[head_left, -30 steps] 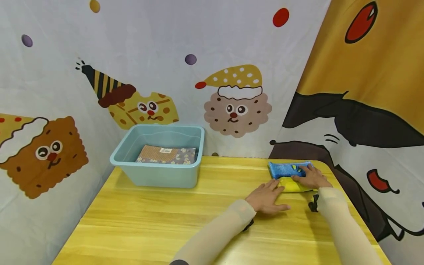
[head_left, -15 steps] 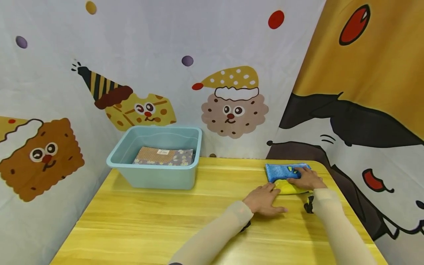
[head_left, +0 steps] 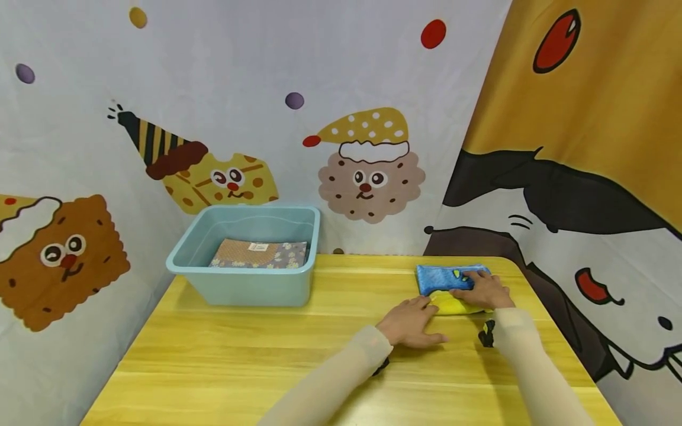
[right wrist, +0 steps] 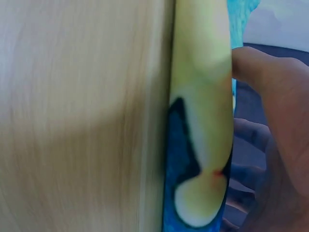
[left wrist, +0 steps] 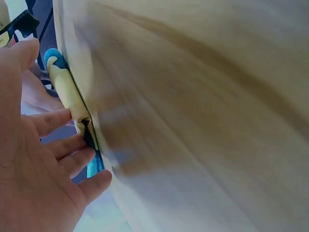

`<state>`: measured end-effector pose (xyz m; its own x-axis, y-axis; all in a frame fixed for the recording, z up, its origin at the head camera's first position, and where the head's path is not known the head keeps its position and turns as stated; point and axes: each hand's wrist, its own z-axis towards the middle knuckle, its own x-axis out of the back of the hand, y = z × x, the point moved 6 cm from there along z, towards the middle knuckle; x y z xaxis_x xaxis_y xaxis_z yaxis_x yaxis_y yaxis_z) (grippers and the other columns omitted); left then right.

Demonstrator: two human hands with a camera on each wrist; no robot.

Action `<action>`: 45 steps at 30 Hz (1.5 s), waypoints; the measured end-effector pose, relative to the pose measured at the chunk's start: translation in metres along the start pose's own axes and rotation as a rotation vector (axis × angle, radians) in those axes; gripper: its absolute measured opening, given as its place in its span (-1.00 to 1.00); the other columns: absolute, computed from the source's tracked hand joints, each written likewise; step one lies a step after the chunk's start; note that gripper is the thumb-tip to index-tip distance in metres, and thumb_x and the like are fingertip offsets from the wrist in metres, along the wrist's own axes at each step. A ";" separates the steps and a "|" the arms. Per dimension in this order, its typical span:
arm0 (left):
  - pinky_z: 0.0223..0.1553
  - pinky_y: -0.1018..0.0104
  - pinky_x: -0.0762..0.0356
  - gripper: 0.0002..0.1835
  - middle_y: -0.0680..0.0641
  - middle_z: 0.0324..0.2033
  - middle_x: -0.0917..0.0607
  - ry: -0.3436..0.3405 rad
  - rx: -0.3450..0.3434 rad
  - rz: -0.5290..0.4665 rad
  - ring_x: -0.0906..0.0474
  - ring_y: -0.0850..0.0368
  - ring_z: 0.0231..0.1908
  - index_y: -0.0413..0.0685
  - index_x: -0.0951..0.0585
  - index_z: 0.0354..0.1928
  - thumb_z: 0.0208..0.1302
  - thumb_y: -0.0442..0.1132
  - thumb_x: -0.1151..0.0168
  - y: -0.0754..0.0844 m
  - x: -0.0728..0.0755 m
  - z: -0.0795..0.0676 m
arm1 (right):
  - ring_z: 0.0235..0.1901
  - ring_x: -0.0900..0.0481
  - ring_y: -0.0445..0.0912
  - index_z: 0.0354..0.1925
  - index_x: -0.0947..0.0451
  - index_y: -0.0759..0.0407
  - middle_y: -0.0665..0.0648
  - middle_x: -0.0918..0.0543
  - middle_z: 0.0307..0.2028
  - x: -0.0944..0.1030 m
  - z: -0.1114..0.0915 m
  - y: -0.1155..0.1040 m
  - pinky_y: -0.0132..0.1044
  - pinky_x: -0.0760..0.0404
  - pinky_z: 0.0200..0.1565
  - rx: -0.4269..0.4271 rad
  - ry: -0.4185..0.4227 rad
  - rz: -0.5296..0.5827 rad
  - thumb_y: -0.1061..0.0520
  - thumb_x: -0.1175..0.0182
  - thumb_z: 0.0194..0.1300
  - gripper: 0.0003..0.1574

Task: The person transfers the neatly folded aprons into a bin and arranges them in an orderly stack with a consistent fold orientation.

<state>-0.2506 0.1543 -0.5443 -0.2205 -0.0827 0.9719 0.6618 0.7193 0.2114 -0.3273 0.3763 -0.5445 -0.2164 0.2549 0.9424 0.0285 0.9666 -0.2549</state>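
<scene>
A folded cloth (head_left: 442, 279), plush-looking, lies flat near the table's far right corner. Its back part is blue with small yellow marks, and a yellow fold (head_left: 446, 303) runs along the front. My right hand (head_left: 486, 291) rests on top of it with fingers spread; in the right wrist view the thumb sits at the upper edge of the fold's printed yellow-and-blue side (right wrist: 205, 121). My left hand (head_left: 410, 324) stretches its fingers forward, the tips touching the yellow fold's left end. From the left wrist, the straight fingers (left wrist: 72, 147) lie along the rolled cloth (left wrist: 67, 89).
A light blue plastic tub (head_left: 256, 287) stands at the table's back left, holding folded patterned fabric (head_left: 256, 253) with a white label. The wooden table (head_left: 240, 355) meets a cartoon-printed curtain (head_left: 266, 53) behind and at both sides.
The head view has swung slightly to the right, so everything sits further left in it. Both hands keep nearly the same place on the cloth.
</scene>
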 end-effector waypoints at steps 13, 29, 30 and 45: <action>0.53 0.22 -0.25 -0.09 -0.01 0.59 -0.20 0.059 -0.009 -0.048 -0.18 0.08 0.56 0.21 -0.26 0.57 0.36 0.56 0.13 -0.014 0.006 -0.020 | 0.33 -0.12 0.60 0.51 -0.27 0.18 0.63 -0.12 0.44 0.010 -0.006 -0.025 0.56 -0.31 0.08 0.043 0.012 -0.004 -0.46 -0.19 0.32 0.09; 0.51 0.18 -0.30 -0.10 -0.05 0.60 -0.19 0.077 -0.027 -0.100 -0.17 0.06 0.57 0.13 -0.27 0.57 0.38 0.51 0.07 -0.025 0.004 -0.057 | 0.32 -0.20 0.57 0.51 -0.31 0.12 0.60 -0.17 0.44 -0.004 -0.026 -0.052 0.54 -0.36 0.08 0.065 0.035 -0.039 -0.46 -0.19 0.31 0.05; 0.50 0.18 -0.30 -0.11 -0.05 0.60 -0.19 0.080 -0.026 -0.099 -0.17 0.06 0.57 0.14 -0.27 0.57 0.38 0.50 0.06 -0.026 0.003 -0.059 | 0.32 -0.20 0.57 0.51 -0.31 0.12 0.60 -0.17 0.44 -0.006 -0.027 -0.054 0.54 -0.36 0.08 0.068 0.037 -0.039 -0.46 -0.19 0.31 0.05; 0.49 0.18 -0.32 -0.12 -0.04 0.58 -0.23 0.071 -0.009 -0.122 -0.22 0.07 0.54 0.13 -0.33 0.53 0.36 0.51 0.03 -0.035 -0.002 -0.086 | 0.35 -0.19 0.55 0.51 -0.32 0.08 0.58 -0.19 0.44 -0.023 -0.039 -0.075 0.56 -0.34 0.13 0.075 0.034 -0.040 -0.46 -0.20 0.32 0.03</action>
<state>-0.2118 0.0700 -0.5451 -0.2487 -0.2177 0.9438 0.6398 0.6946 0.3288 -0.2861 0.2993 -0.5389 -0.1830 0.2177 0.9587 -0.0531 0.9716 -0.2308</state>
